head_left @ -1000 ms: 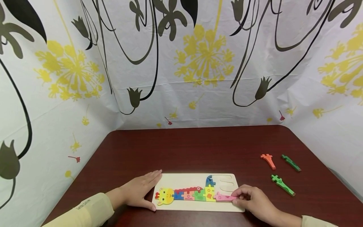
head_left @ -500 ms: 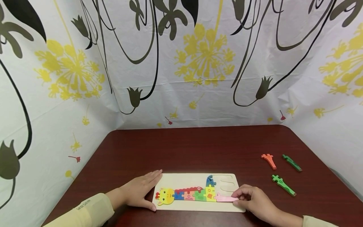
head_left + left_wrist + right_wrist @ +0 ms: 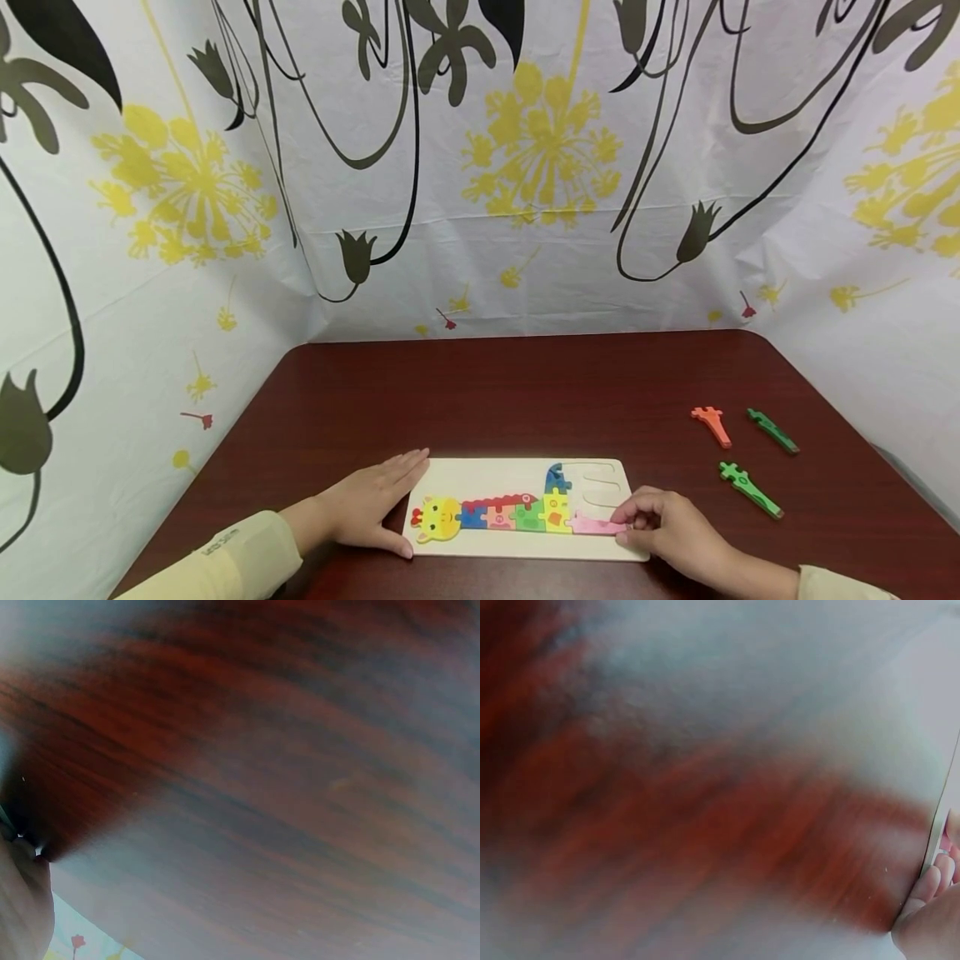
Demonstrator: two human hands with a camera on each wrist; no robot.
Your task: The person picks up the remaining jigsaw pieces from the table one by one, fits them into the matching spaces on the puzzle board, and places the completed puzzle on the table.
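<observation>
A pale wooden puzzle board lies flat near the table's front. My left hand rests at its left edge with fingers extended and thumb spread along the near corner. At the board's right end, my right hand pinches the outer end of a pink puzzle piece between thumb and fingers. That piece's other end meets the yellow body piece. A yellow giraffe-head piece, a red mane piece and several coloured pieces sit in the board. A blue piece stands above the yellow one.
On the right of the dark red-brown table lie an orange piece, a dark green piece and a bright green piece. Curved outlines show at the board's upper right. A patterned cloth encloses the table's back and sides.
The pink piece tilts slightly in the right hand's pinch, its surface turning paler and then pinker, while staying in the same spot. The left hand has not moved.
</observation>
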